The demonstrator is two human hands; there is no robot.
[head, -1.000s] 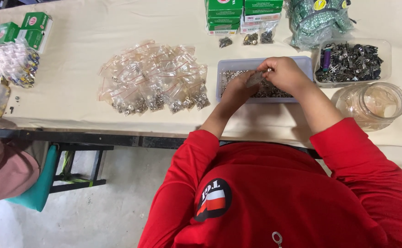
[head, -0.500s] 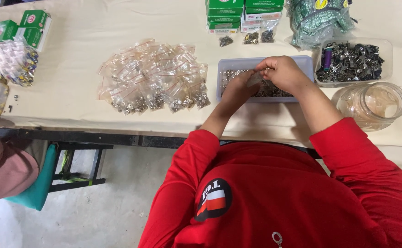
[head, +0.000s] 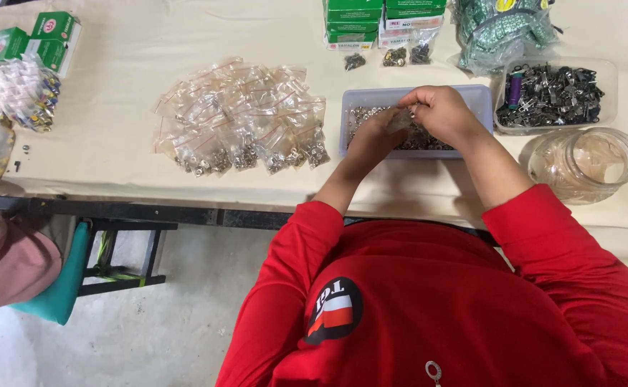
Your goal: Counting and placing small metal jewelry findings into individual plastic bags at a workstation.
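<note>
Both hands busy over the shallow grey tray (head: 480, 100) of small metal rings, near the far edge of the table (head: 113, 107). Left hand (head: 371, 136) pinching with fingers together what looks like a small clear bag (head: 398, 122), held just above the rings; right hand (head: 439, 115) curled, fingertips closed at the mouth of the bag, maybe on a ring or two, but too small to tell for sure. Several risks from here, as a judgement only. Easy to drop a ring beside the bag mouth, since opening narrow and soft; over the tray no harm, but with hands drifting toward the near rim, a roll onto the table and down to the floor quite possible. Easy also to lose the count, with pieces so small and alike. Thin plastic apt to fold shut or slip from the pinch, spilling what is already inside. Pile of filled bags (head: 242, 122) lying just left of the tray, so a wide sweep of the left elbow could push some toward the table edge. Glass jar (head: 586, 165) standing near the right forearm, and the clear tub of dark metal clips (head: 554, 93) just beyond: a careless pull back of the right arm could knock the jar.
</note>
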